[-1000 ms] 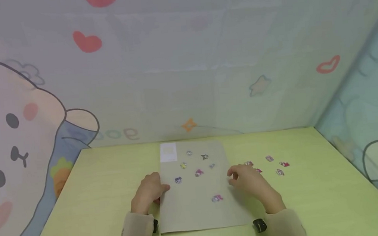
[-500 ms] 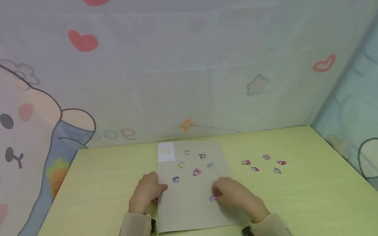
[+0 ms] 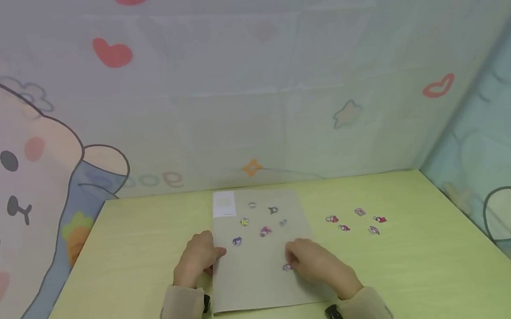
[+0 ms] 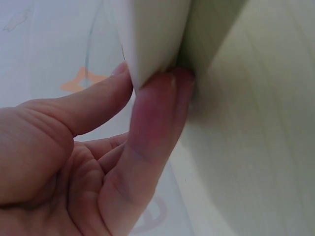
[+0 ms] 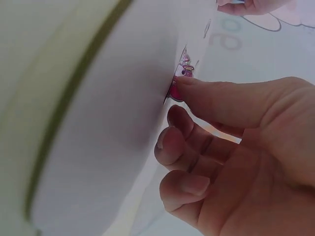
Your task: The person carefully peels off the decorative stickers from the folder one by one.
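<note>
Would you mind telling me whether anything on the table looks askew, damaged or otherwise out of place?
Nothing stands out. The grey sheet lies flat and roughly square on the green table, the left hand grips its left edge, and the right hand presses a pink sticker onto it. Five loose stickers sit apart on the table to the right, none visibly torn.

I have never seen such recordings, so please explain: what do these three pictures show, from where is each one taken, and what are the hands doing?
No machine is here: a person works with two bare hands. The wide picture comes from a camera on the head, looking down at a green table. The two close pictures come from cameras on the wrists. On the table lies a grey sheet with small stickers on it; more loose stickers lie to its right. The left hand holds the sheet's left edge between thumb and finger. The right hand presses one fingertip on a pink sticker on the sheet.
</note>
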The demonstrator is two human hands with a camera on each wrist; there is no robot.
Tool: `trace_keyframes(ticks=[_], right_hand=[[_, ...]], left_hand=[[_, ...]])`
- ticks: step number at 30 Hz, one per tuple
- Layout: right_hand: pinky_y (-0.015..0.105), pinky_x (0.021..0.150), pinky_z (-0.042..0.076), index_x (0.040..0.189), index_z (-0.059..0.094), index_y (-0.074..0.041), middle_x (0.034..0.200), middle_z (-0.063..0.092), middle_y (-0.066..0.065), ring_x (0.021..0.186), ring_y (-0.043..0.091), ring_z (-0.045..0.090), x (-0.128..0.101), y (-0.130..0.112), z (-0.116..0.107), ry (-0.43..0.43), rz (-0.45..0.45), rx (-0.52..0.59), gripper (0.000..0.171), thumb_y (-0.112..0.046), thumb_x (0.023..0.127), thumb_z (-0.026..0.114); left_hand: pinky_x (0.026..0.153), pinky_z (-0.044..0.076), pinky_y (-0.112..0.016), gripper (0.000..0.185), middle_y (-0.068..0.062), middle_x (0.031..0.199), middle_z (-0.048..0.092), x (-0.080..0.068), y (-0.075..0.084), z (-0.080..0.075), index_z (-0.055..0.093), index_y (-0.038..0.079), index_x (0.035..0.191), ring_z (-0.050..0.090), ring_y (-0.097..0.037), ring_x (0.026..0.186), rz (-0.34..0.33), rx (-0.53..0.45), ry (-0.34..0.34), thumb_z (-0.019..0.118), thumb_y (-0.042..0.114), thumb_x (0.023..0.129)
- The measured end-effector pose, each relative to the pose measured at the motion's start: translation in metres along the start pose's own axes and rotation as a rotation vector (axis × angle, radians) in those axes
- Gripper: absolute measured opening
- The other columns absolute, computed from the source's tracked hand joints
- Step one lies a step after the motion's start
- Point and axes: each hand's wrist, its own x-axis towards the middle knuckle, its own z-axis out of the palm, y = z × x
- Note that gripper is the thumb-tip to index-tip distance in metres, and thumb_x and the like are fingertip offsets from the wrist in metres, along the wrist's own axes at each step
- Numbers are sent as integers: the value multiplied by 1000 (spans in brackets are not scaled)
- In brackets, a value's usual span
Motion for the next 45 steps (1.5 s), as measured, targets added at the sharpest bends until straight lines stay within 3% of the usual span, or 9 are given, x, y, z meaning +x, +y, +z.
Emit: trace_keyframes(ticks=[10,20,28,39,45], right_hand=[[34,69,48,84,58,-12,76,54,-4,72,14,51,-1,3,-5,-27,-24,23,14,-1,91,63],[33,68,43,81,56,-13,76,54,-4,72,14,49,-4,15,-27,41,17,64,17,-1,91,63],[34,66,42,83,55,-9,80,55,0,72,17,48,-16,51,-51,100,73,101,15,-1,92,63],[32,56,42,87,54,-4,75,52,4,60,17,49,-36,96,-65,88,237,200,11,-5,93,63],[33,57,42,84,53,-4,74,51,4,59,17,48,-42,117,-64,46,300,196,13,-6,91,65]], left_hand=[[48,49,-29,30,-17,79,62,2,-2,1,56,-10,105,61,-20,47,-6,-5,-2,70,13,92],[49,48,-29,30,-17,81,63,4,-4,1,57,-10,105,61,-19,46,-5,-2,3,70,13,91],[48,46,-28,29,-15,79,61,4,-4,1,57,-9,104,61,-20,47,-2,1,-1,70,14,91],[49,49,-29,30,-18,81,63,4,-3,2,57,-10,105,61,-19,46,1,14,4,70,14,92],[50,50,-29,30,-18,79,63,4,-1,2,57,-11,105,61,-19,46,-2,22,2,69,14,92]])
